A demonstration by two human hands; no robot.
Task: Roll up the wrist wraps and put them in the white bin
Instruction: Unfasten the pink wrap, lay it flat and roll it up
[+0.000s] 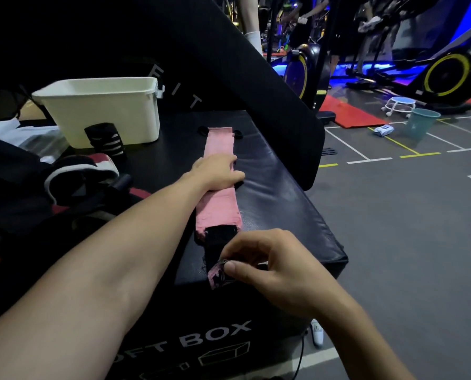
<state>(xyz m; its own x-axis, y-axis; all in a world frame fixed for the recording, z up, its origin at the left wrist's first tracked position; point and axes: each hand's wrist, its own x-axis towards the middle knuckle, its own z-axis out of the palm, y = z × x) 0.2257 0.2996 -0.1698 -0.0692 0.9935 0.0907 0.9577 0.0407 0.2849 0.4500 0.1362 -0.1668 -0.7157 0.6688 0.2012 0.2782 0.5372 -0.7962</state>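
Nearest the camera, the right hand point(270, 266) pinches the near tip of the pink wrist wrap point(220, 185), thumb and curled fingers closed on the small pink-and-black tab at the end of its black fastening strip. That end is lifted slightly off the black soft box point(278, 193). From there the wrap lies stretched flat on the box top, its long axis running away from the person, near to far, leaning a little left. Midway along, the left hand point(218, 171) lies across the wrap with fingers extended, pressing it down; the forearm reaches in from the near left. The right hand is therefore at the end where rolling would start, and a roll would travel far-ward toward the left hand. Farther left, a rolled black wrap with white stripes point(105, 141) stands against the white bin point(103, 111), outside it. Whether the bin holds anything cannot be seen.
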